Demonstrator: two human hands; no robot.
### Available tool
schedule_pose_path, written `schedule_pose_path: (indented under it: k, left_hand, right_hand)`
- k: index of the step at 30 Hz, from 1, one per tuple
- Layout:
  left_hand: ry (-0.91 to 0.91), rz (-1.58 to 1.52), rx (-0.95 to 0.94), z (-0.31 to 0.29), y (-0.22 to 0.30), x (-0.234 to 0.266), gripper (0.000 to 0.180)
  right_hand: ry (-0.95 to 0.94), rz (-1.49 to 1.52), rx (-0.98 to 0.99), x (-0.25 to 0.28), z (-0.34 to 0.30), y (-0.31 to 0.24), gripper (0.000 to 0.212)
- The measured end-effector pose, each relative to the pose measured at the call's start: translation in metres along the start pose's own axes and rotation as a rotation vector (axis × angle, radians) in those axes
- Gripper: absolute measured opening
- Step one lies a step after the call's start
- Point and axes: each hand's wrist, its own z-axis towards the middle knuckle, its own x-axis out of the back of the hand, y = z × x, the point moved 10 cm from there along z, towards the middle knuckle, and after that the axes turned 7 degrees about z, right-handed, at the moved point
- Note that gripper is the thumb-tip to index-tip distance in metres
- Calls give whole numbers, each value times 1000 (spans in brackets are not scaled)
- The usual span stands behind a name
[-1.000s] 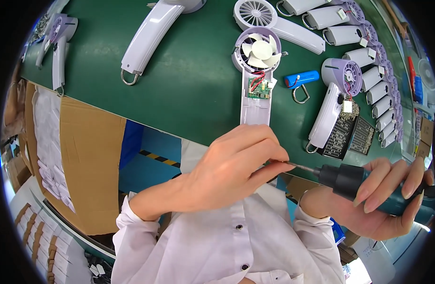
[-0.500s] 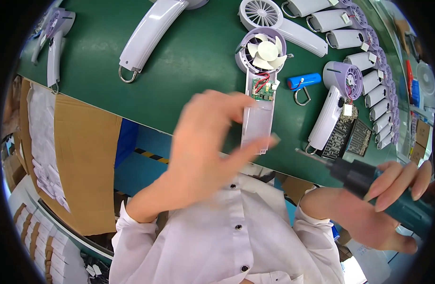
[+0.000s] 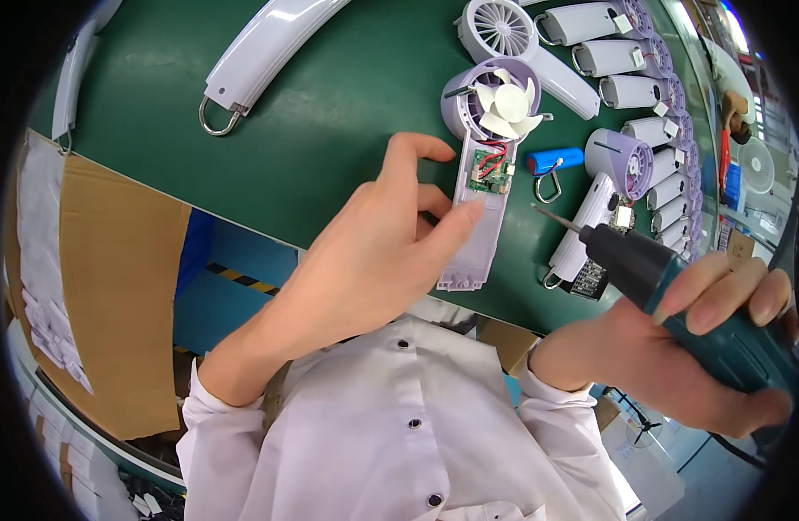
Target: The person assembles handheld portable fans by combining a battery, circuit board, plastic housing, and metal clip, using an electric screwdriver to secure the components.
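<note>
My left hand (image 3: 365, 247) is at the left side of an open handheld fan housing (image 3: 472, 247), fingers apart. Its thumb tip overlaps the housing; whether it touches cannot be told. White blades (image 3: 511, 104) sit in the housing's round lilac head, and a green circuit board (image 3: 486, 174) with red wires lies below them. My right hand (image 3: 669, 369) grips a dark teal electric screwdriver (image 3: 627, 262). Its thin bit points up and left, to the right of the housing. Between them lie a blue cylindrical battery (image 3: 551, 161) and a metal loop (image 3: 548, 187).
Several fan bodies (image 3: 612, 57) line the green table's (image 3: 321, 130) right side. Another fan body (image 3: 582, 226) lies beside a screw tray (image 3: 588, 280), and a grilled cover (image 3: 501, 28) is behind the housing. A white handle (image 3: 265, 61) rests farther left. Cardboard (image 3: 122, 286) stands below the table's left edge.
My left hand has moved from over the lower housing to its left side, the blur gone. The screwdriver has shifted slightly left and up, its bit nearer the metal loop. The head view has shifted.
</note>
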Motion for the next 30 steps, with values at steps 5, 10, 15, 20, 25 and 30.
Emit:
schedule_pose_path:
  k: [5, 10, 15, 20, 25, 30]
  left_hand:
    - [-15, -56, -26, 3, -2, -2, 37]
    - [5, -4, -86, 6, 3, -1, 33]
    - [8, -18, -106, 7, 3, -2, 32]
    - [-12, 17, -121, 7, 5, -3, 31]
    - [4, 16, -140, 8, 2, -2, 30]
    - [2, 21, -153, 9, 3, -4, 28]
  right_hand:
    - [265, 52, 88, -15, -7, 12, 51]
    - [232, 41, 38, -17, -11, 24, 52]
    - [18, -6, -50, -27, -1, 30, 53]
    - [197, 63, -45, -16, -9, 38, 51]
    - [-44, -57, -176, -35, 2, 45, 50]
    - [210, 68, -90, -17, -9, 44, 51]
